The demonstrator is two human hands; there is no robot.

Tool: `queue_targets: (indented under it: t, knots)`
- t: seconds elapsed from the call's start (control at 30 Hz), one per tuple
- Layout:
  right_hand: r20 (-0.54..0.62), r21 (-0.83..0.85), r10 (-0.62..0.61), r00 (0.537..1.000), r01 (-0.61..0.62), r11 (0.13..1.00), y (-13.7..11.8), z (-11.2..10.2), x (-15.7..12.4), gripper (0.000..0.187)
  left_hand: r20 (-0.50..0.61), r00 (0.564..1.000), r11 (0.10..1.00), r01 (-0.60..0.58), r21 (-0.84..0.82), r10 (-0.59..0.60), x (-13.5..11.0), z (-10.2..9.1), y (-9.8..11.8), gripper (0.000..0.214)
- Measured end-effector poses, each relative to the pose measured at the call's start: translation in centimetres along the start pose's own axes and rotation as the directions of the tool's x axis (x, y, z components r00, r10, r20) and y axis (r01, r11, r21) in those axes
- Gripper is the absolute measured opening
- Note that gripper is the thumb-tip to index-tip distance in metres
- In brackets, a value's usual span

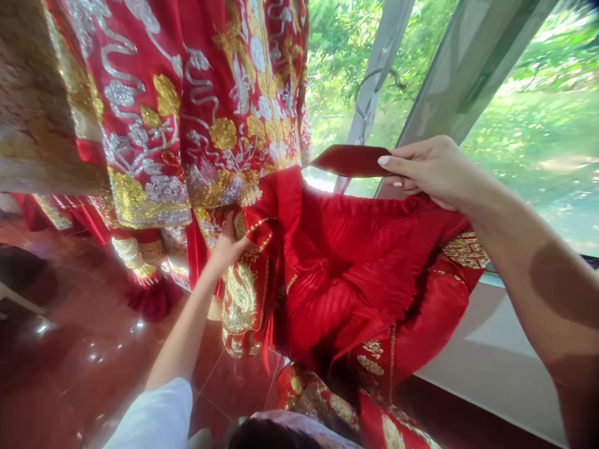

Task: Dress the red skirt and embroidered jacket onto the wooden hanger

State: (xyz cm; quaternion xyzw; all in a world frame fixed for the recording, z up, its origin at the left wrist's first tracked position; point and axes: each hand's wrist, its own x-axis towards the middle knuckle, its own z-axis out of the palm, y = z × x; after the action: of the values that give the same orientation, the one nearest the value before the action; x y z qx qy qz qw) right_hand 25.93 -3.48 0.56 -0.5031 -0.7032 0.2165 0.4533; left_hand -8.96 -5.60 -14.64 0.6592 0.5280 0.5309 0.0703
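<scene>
Fingers [233,226] of L hand [229,244] are curled shut into the embroidered edge of the red garment [355,274], gripping cloth w/ gold trim; thumb side hidden. L arm comes up from bottom centre-left, white sleeve [156,419] at the elbow end, forearm straight, wrist bent up. Left of it: hanging embroidered robes [154,112], red w/ gold + silver, hems just above the glossy red floor [70,349], open floor below. Garment spreads between both hands, pleated middle sagging, lower folds dropping toward the floor. R hand [433,169] is palm down, fingers pinched on the garment's top edge next to a dark red hanger [353,160]. R forearm runs in from the right edge. Behind: window frame [468,68], white sill [496,349] close under the cloth.
</scene>
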Motion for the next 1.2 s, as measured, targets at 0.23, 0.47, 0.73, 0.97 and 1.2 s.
queue_targets:
  t: [0.23, 0.47, 0.73, 0.97, 1.2]
  knots:
    - [0.079, 0.097, 0.05, 0.996, -0.058, 0.994, 0.7, -0.3, 1.0, 0.018, 0.015, 0.999, 0.996, 0.04, -0.084, -0.039, 0.8, -3.9, -1.6, 0.042]
    - [0.062, -0.211, -0.14, 0.988, 0.15, 0.966, 0.4, -0.1, -0.1, 0.03, 0.024, 0.887, 0.887, -0.461, 0.018, 0.46, 4.1, -1.2, 11.2, 0.046]
    - [-0.33, -0.836, 0.065, 0.942, -0.324, 0.444, -0.2, -0.1, -5.7, 0.056, 0.313, 0.616, 0.541, -0.787, 0.298, 0.723, 10.4, 11.2, 22.0, 0.027]
    - [-0.215, -0.867, 0.083, 0.973, -0.23, 0.442, 2.6, -2.1, -5.7, 0.022, 0.364, 0.675, 0.577, -0.738, 0.351, 0.642, 10.5, 14.5, 22.0, 0.038]
    - [-0.267, -0.765, -0.062, 0.962, -0.173, 0.62, 0.4, -7.7, -0.3, 0.022, 0.341, 0.763, 0.689, -0.644, 0.334, 0.549, 10.9, 15.2, 22.8, 0.028]
